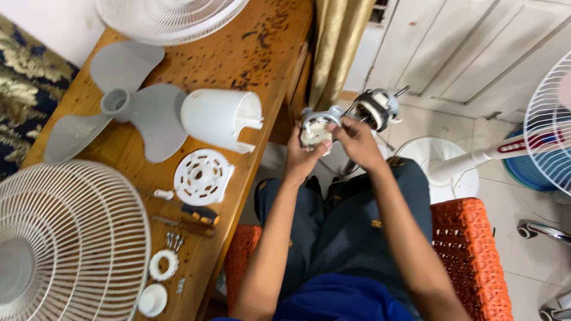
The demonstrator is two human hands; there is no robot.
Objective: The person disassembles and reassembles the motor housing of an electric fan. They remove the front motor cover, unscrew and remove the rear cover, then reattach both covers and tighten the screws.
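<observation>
Above my lap I hold a small white and grey fan gearbox part (pixel 315 126) with both hands. My left hand (pixel 303 156) grips it from below and the left. My right hand (pixel 357 139) closes over its right side. Wires link the part to a fan motor (pixel 377 107) with a metal shaft, just beyond my right hand. I sit on an orange woven seat (pixel 470 244).
A wooden table (pixel 238 47) on my left carries a grey fan blade (pixel 125 107), a white motor cover (pixel 220 119), a round white plate (pixel 202 176), a screwdriver (pixel 193 212), screws (pixel 173 240), a white ring nut (pixel 163 264) and wire grilles (pixel 65 238). A standing fan (pixel 550 128) is at the right.
</observation>
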